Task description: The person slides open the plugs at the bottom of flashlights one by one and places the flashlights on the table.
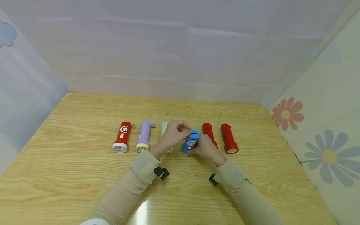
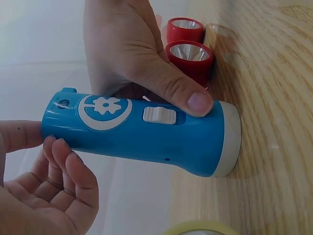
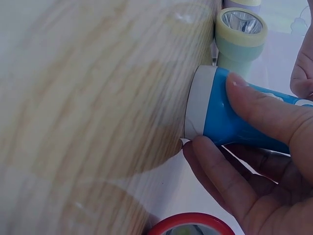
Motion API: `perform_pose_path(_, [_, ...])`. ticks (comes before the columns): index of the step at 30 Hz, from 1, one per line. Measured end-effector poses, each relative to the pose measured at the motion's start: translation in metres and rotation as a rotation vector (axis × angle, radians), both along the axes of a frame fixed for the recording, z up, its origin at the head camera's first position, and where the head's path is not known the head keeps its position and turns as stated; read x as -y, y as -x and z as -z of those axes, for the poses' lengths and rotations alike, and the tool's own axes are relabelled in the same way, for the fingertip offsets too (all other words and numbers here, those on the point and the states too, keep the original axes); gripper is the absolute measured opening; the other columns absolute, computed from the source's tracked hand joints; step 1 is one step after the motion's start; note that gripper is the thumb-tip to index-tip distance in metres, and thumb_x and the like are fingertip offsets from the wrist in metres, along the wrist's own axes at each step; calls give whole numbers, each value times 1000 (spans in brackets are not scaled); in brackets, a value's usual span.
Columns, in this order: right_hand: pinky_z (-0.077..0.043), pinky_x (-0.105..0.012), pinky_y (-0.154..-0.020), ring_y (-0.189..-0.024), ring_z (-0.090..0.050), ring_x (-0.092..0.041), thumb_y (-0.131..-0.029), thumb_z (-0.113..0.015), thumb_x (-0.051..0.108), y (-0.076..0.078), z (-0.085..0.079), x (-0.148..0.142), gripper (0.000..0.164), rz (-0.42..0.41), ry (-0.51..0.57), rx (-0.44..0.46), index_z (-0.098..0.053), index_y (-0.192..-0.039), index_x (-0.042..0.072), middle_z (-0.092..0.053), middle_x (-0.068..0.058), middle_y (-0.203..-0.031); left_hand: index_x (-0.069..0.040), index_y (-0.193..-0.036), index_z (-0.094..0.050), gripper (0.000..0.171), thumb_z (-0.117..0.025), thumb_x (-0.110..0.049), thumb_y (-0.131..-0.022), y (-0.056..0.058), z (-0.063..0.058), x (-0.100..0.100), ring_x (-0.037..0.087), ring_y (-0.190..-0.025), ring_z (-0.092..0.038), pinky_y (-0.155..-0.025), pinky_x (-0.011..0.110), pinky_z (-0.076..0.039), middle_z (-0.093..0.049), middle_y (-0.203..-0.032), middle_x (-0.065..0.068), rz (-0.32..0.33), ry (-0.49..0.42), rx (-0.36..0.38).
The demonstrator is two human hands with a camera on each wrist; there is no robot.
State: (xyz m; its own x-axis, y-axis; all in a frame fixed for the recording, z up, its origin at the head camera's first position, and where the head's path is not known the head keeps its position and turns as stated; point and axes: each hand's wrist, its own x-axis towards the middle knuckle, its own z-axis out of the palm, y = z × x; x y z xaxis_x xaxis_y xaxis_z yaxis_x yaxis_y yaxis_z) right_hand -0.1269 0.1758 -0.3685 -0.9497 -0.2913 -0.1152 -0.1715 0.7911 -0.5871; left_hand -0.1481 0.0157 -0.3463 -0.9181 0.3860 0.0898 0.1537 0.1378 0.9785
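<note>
A blue flashlight (image 1: 189,145) with a white rim stands upright on the table, lens end down. My right hand (image 1: 206,146) grips its lower part, the thumb lying along the blue body beside the white switch (image 2: 160,115). At the upper, tail end are the fingertips of my left hand (image 1: 175,134), pinching its edge; the other left fingers are curled. A dark slot shows in the tail end in the head view. Just behind my left hand lies a pale green flashlight (image 3: 239,46), partly hidden. One red flashlight (image 1: 207,128) is partly covered by my right hand.
On the left lie a red flashlight with a white rim (image 1: 123,135) and a purple one (image 1: 144,132), both with plug prongs sticking out. Another red flashlight (image 1: 228,137) lies to the right. All are on a wooden table (image 1: 84,175) with cloth walls around it.
</note>
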Motion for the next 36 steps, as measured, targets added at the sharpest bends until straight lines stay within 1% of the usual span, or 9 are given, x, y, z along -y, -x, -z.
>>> perform_pose_path(2, [-46, -40, -85, -97, -58, -29, -64, -83, 14, 0, 0, 0, 62, 0, 0, 3, -52, -114, -5, -61, -15, -105, 0, -84, -64, 6, -61, -5, -83, 0, 0, -1, 39, -64, -55, -50, 21, -42, -58, -65, 13, -8, 2, 5])
perform_pose_path(4, [-46, -40, -85, -97, -58, -29, -64, -83, 14, 1, 1, 0, 62, 0, 2, 4, -52, -114, -5, -61, -15, -104, 0, -83, -64, 5, -63, -5, -82, 1, 0, -1, 40, -65, -55, -50, 21, -42, -56, -62, 8, -15, 8, 7])
perform_pose_path(7, [-46, -40, -84, -96, -58, -29, -65, -83, 14, 1, 2, 0, 62, -8, -5, -1, -51, -115, -5, -61, -15, -105, -1, -81, -64, 4, -64, -5, -82, 1, 0, -1, 31, -60, -55, -50, 22, -43, -55, -59, 3, -24, 17, 0])
perform_pose_path(11, [-46, -40, -84, -96, -58, -29, -65, -83, 15, 1, 1, -1, 63, -6, -15, 1, -51, -116, -5, -61, -15, -105, 0, -80, -64, 4, -65, -4, -81, 2, -1, -2, 16, -54, -52, -51, 23, -44, -54, -59, 2, -20, 13, -7])
perform_pose_path(14, [-46, -40, -84, -97, -58, -29, -65, -83, 15, 1, 1, -1, 63, 0, -12, 5, -51, -116, -5, -61, -15, -105, 0, -81, -64, 5, -65, -5, -82, 3, -1, -1, 12, -52, -50, -50, 23, -44, -54, -59, 3, -9, 16, -2])
perform_pose_path(21, [-46, -40, -85, -98, -57, -30, -64, -83, 15, 2, 1, 0, 64, -4, -13, 10, -50, -116, -5, -61, -16, -106, -1, -81, -64, 4, -65, -6, -82, 3, -1, -1, 13, -51, -50, -47, 23, -41, -54, -58, 3, -8, 35, 18])
perform_pose_path(27, [-45, -41, -86, -98, -56, -30, -64, -84, 14, 2, 1, 0, 65, 4, -13, 24, -50, -116, -5, -60, -16, -107, -1, -81, -64, 5, -65, -6, -82, 3, -3, -2, 12, -48, -49, -45, 23, -41, -53, -56, 3, -16, 65, -5])
perform_pose_path(32, [-45, -42, -86, -99, -56, -30, -64, -84, 14, 1, 0, 0, 65, 8, -1, 30, -50, -116, -5, -60, -16, -107, -1, -80, -64, 5, -65, -5, -82, 2, -2, -2, 12, -47, -49, -45, 23, -40, -52, -54, 2, -14, 65, -26])
perform_pose_path(36, [-45, -42, -87, -100, -56, -30, -64, -83, 14, 2, 1, 1, 66, 20, -2, 39, -49, -117, -4, -60, -15, -108, -2, -80, -64, 5, -66, -6, -82, 3, -1, -2, 12, -47, -50, -45, 23, -41, -52, -54, 2, -14, 70, -14])
